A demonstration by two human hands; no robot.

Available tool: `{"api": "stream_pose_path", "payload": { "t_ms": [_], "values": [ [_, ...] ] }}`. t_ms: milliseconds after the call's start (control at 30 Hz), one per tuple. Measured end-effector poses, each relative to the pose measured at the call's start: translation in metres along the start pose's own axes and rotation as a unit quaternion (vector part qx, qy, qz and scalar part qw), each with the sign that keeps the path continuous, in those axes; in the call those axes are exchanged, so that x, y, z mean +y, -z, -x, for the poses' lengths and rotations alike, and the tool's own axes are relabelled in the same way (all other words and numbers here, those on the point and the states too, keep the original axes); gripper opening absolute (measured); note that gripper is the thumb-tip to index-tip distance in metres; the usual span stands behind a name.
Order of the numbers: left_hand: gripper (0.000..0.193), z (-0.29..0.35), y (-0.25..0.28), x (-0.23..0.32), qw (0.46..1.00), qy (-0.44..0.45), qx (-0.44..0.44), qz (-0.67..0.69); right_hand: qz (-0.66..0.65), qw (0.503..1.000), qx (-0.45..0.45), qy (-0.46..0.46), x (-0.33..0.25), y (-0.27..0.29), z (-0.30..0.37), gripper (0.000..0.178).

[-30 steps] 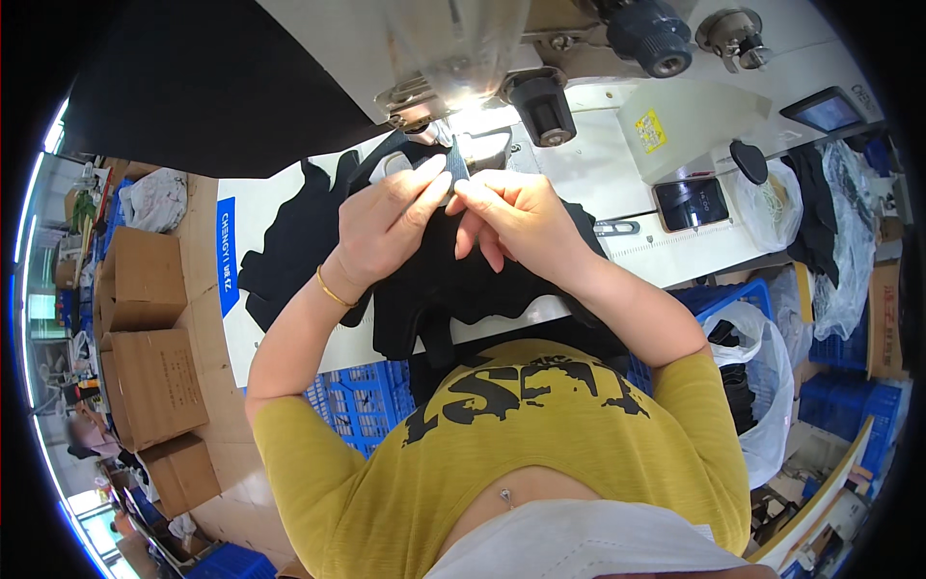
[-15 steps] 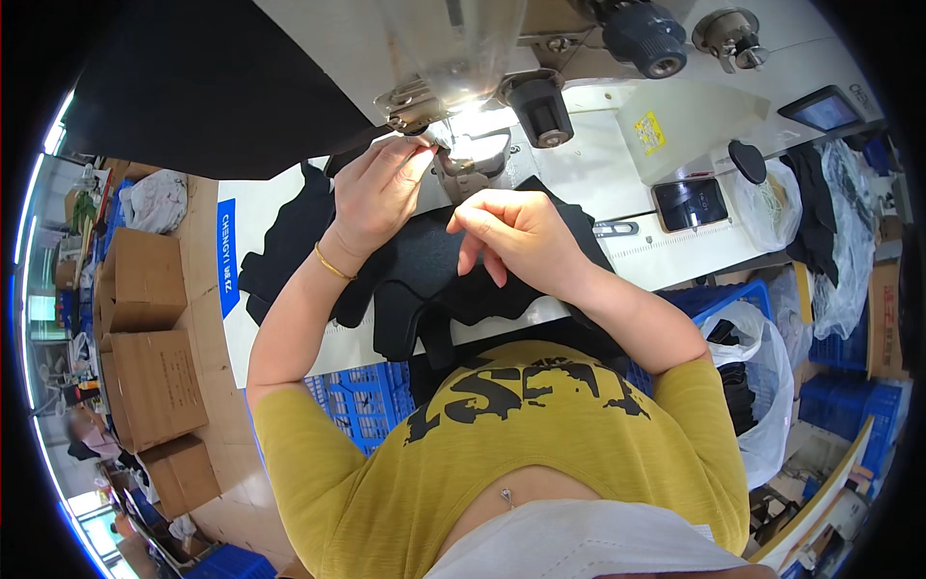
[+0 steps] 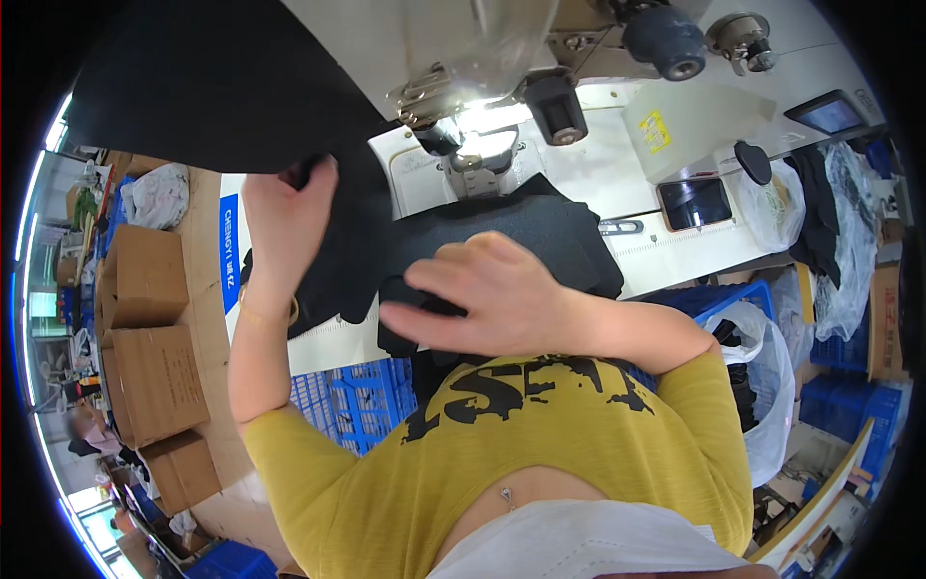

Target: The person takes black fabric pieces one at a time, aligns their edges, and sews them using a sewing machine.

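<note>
On the left of the sewing machine, my left hand (image 3: 289,227) is raised with its fingers closed on a black fabric piece (image 3: 352,207), which hangs beside the needle area. My right hand (image 3: 502,294), smeared by motion, is over the near edge of a stack of black fabric pieces (image 3: 569,241), its thumb and fingers apart. Whether it touches the cloth I cannot tell. The stack lies in front of the lit presser foot (image 3: 473,159) of the sewing machine (image 3: 473,48). No cloth shows under the foot.
A small grey tool (image 3: 620,228) and a phone (image 3: 696,204) lie on the white machine table (image 3: 656,256). Blue crates (image 3: 357,396) stand below its edge. Cardboard boxes (image 3: 154,386) are at the left, and a white plastic bag (image 3: 767,425) hangs at the right.
My left hand has moved left, away from the presser foot, bringing a black fabric piece with it. The right hand has come nearer to me and its fingers have spread.
</note>
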State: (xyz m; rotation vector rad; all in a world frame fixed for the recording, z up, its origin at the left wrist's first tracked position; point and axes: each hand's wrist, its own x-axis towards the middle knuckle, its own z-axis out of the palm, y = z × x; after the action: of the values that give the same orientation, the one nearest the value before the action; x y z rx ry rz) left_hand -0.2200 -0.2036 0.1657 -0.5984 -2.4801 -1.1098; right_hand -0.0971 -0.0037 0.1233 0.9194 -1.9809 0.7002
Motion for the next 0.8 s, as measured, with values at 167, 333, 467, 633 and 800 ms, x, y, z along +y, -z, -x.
{"api": "stream_pose_path", "payload": {
  "t_ms": [167, 333, 467, 633, 800],
  "values": [
    [0.043, 0.041, -0.005, 0.040, 0.989, 0.000, -0.141, 0.054, -0.007, 0.999, 0.025, 0.020, -0.008, -0.001, 0.016, 0.015],
    [0.022, 0.014, -0.012, 0.045, 0.967, -0.032, -0.240, 0.083, -0.402, 0.740, -0.054, -0.537, 0.003, 0.017, 0.014, 0.023],
    [0.027, -0.005, -0.038, 0.040, 0.918, 0.129, -0.315, 0.204, -0.500, 0.651, -0.040, -0.570, 0.023, 0.012, 0.008, 0.024],
    [0.022, -0.015, -0.047, 0.039, 0.922, 0.177, -0.268, 0.215, -0.525, 0.633, 0.012, -0.569, 0.030, 0.002, 0.007, 0.022],
    [0.021, -0.017, -0.047, 0.038, 0.904, 0.207, -0.272, 0.257, -0.527, 0.634, 0.016, -0.566, 0.031, 0.001, 0.008, 0.021]
  ]
}}
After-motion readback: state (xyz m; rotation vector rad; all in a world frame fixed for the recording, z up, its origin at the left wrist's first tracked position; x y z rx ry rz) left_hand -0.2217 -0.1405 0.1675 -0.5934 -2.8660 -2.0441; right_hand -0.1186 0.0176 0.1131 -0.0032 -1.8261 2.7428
